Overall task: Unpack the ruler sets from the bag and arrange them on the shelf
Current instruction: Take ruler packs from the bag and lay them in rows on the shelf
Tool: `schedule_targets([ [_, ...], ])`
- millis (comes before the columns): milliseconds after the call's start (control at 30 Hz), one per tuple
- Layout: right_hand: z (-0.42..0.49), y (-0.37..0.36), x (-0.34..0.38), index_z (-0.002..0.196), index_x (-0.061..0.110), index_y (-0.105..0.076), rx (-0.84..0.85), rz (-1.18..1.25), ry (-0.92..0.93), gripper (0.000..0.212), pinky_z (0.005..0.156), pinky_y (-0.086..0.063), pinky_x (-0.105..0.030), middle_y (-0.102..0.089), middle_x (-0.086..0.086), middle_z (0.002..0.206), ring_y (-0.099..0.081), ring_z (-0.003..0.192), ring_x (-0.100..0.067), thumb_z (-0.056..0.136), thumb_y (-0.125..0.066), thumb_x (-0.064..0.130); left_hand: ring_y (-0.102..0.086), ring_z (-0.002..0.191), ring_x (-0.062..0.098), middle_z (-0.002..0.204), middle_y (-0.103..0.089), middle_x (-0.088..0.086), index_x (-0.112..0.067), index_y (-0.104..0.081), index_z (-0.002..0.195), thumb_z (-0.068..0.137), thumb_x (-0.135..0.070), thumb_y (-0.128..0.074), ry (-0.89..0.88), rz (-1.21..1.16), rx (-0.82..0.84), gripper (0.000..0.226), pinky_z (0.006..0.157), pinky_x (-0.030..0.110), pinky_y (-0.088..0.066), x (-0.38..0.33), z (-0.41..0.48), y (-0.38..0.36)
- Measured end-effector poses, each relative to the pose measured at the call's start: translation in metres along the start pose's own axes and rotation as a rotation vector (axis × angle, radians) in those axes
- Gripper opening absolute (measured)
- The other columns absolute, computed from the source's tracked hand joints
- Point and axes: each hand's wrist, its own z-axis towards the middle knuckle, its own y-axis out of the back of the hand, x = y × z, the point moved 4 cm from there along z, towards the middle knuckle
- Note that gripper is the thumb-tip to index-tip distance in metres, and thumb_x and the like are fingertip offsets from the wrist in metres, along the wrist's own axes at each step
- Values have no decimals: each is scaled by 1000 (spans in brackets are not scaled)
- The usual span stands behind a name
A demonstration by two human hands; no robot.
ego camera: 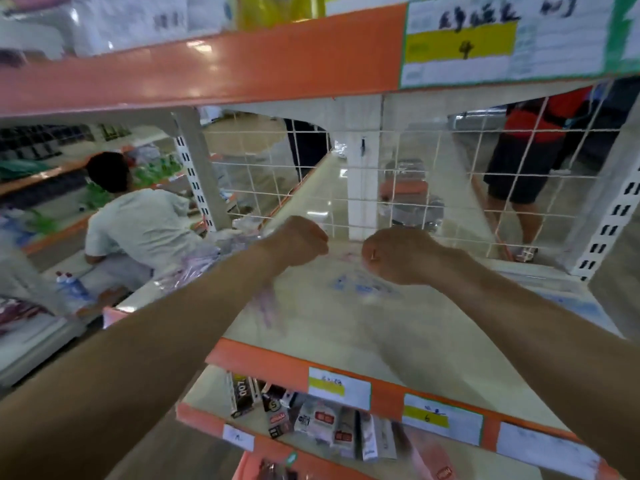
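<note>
Left grip [301, 241] and right grip [393, 255] are both clenched and close together, each grasping the top of a clear bag [363, 287] with blurred blue print. The bag rests on the middle shelf [311, 344]. Pink-tinted contents [268, 308] show under the left forearm, too blurred to identify. Wire mesh [433, 188] backs the shelf. Price labels [339, 384] line its orange front edge.

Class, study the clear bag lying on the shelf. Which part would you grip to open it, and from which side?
Pinch the far edge of the clear bag, coming from the front and above. It lies flat and limp on the shelf, so only an edge offers a hold; the left hand and right hand seem to pinch there.
</note>
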Motion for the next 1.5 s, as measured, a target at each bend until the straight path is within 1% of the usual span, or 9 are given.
schedule_targets([
  [133,21,-2,41,68,28,-52,23,188,53,27,74,-41,-27,-56,7,84,-53,87,-20,93,-44,24,-49,60,6,72,-54,-5,-10,-67,96,89,-6,-58,95,-51,-79,12,50,12,-41,46,-14,44],
  [267,38,-8,84,92,18,-70,42,244,107,22,87,-51,-35,-67,-1,107,-62,99,-23,90,-48,21,-49,50,7,59,-58,0,-10,-66,80,86,-2,-60,138,-112,-167,12,40,9,-36,85,-37,70],
  [533,67,-44,142,115,12,-59,135,240,67,38,80,-44,-29,-60,-7,117,-58,107,-27,89,-55,39,-54,69,13,84,-62,6,-15,-67,107,87,-13,-62,285,-112,-164,21,59,21,-45,143,-57,91],
  [767,73,-60,158,112,15,-60,169,167,1,43,72,-43,-28,-62,-3,104,-61,100,-24,86,-57,48,-52,71,17,80,-59,4,-17,-68,104,87,-14,-61,317,-150,-166,19,61,23,-45,166,-61,92],
  [933,66,-59,150,72,16,-57,226,306,-18,25,53,-39,-25,-52,2,69,-53,65,-17,79,-64,39,-47,63,15,70,-56,3,-17,-65,86,87,-9,-57,307,-177,-143,11,59,24,-42,162,-60,87],
  [1033,60,-59,134,56,14,-41,254,578,-98,36,45,-29,-22,-39,2,57,-38,49,-12,76,-69,26,-47,64,19,74,-56,9,-10,-66,91,88,-11,-57,307,-186,-122,10,59,26,-41,159,-53,81],
  [1167,53,-62,113,58,11,-45,276,924,-215,29,45,-31,-20,-35,-3,56,-33,46,-14,81,-63,7,-50,65,18,71,-57,7,-7,-69,90,87,-13,-58,301,-220,-120,13,64,28,-44,153,-44,71],
  [1333,40,-52,95,76,3,-63,213,996,-206,18,52,-42,-24,-56,-7,62,-49,55,-17,90,-56,13,-48,62,19,72,-56,10,-7,-66,78,86,-9,-56,306,-269,-57,13,57,24,-41,144,-33,59],
  [1500,25,-41,75,94,9,-64,306,1107,-131,12,59,-50,-22,-65,-3,75,-63,65,-13,94,-53,12,-53,61,18,73,-58,5,-12,-60,80,87,-24,-63,388,-621,-40,14,61,27,-48,131,-20,44],
])
